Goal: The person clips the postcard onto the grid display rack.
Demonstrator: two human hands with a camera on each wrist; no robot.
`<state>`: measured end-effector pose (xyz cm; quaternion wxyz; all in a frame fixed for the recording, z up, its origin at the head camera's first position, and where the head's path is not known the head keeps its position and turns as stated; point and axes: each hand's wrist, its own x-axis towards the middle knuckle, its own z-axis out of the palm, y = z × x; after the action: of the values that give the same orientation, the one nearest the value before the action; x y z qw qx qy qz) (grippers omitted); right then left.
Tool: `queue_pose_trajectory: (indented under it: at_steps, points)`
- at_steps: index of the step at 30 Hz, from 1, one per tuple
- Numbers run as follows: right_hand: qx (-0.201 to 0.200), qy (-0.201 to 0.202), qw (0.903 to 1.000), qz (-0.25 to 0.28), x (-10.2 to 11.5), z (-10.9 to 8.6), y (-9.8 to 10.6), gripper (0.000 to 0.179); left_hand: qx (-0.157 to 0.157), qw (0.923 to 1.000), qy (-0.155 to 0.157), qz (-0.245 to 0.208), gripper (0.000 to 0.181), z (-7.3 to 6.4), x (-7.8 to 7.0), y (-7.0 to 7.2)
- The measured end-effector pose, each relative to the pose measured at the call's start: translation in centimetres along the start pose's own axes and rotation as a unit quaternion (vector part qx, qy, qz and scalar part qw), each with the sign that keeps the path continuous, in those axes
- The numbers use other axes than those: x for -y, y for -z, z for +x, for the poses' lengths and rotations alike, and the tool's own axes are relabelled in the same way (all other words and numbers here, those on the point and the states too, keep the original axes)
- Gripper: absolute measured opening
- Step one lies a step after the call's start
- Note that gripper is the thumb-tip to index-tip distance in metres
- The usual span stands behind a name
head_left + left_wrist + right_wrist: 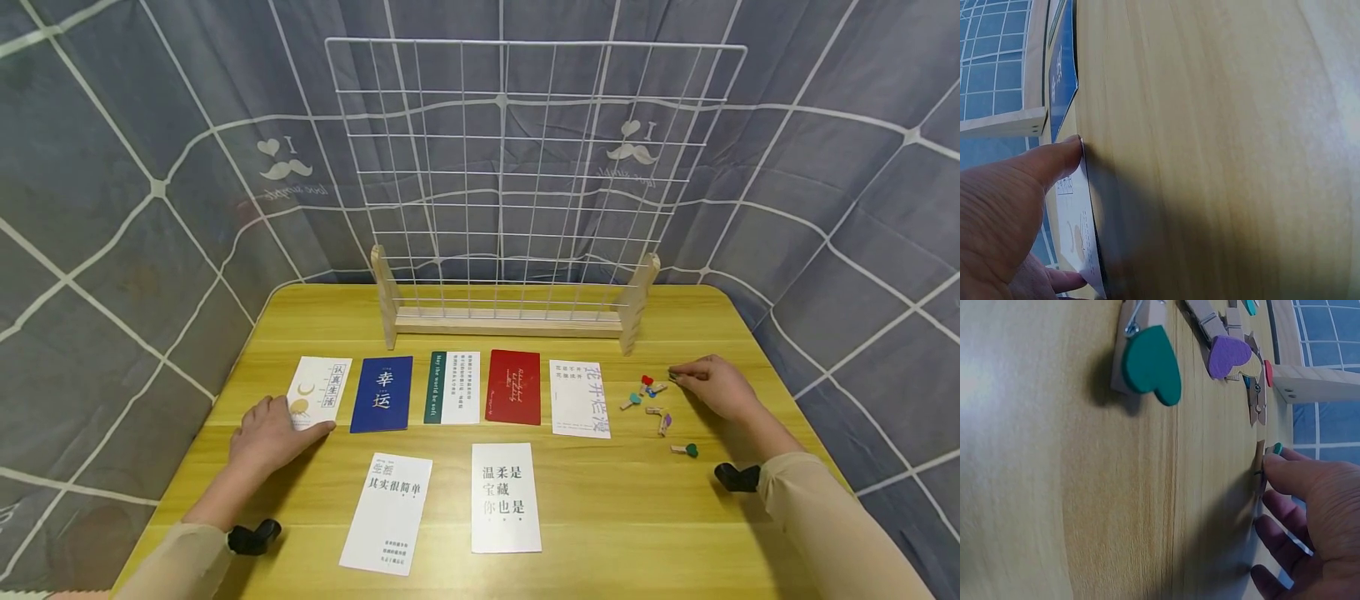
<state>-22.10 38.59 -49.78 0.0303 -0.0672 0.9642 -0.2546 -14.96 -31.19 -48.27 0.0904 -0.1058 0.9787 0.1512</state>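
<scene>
On my head view, the left hand (266, 433) at eight o'clock grips the moon card (318, 387) by its edges; the blue card (381, 395) lies at that card's three o'clock. Towards four, I see the right hand (717, 390) pinching one clothespin (1259, 456), with loose clothespins (663, 425) at its eight o'clock.
</scene>
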Motion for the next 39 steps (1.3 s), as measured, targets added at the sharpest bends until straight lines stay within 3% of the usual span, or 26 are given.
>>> queue_pose_trajectory:
  at_steps: [7,13,20,24,32,39]
  points:
    - [0.004,-0.008,1.0000,-0.001,-0.1,0.0,0.2,0.028,-0.012,0.9997,0.007,-0.018,0.110,0.2,0.1,-0.1]
    - [0.003,-0.009,0.9999,-0.009,0.2,0.0,0.0,0.033,-0.021,0.9996,-0.007,-0.016,0.108,0.3,0.4,-0.2]
    - [0.008,-0.031,0.9991,-0.028,0.7,-0.2,-0.1,0.046,-0.017,0.9997,-0.012,-0.015,0.110,0.4,0.2,0.0]
    - [0.022,-0.040,0.9986,-0.027,0.7,-0.4,0.2,0.045,-0.014,0.9997,-0.012,-0.013,0.110,0.4,0.1,0.2]
    - [0.037,0.003,0.9986,-0.037,-0.3,-0.2,0.7,0.038,-0.016,0.9995,-0.014,-0.025,0.104,0.6,0.3,0.1]
    - [0.027,-0.001,0.9996,-0.003,-0.9,-0.8,0.9,0.033,-0.020,0.9991,-0.023,-0.028,0.100,0.7,0.5,0.1]
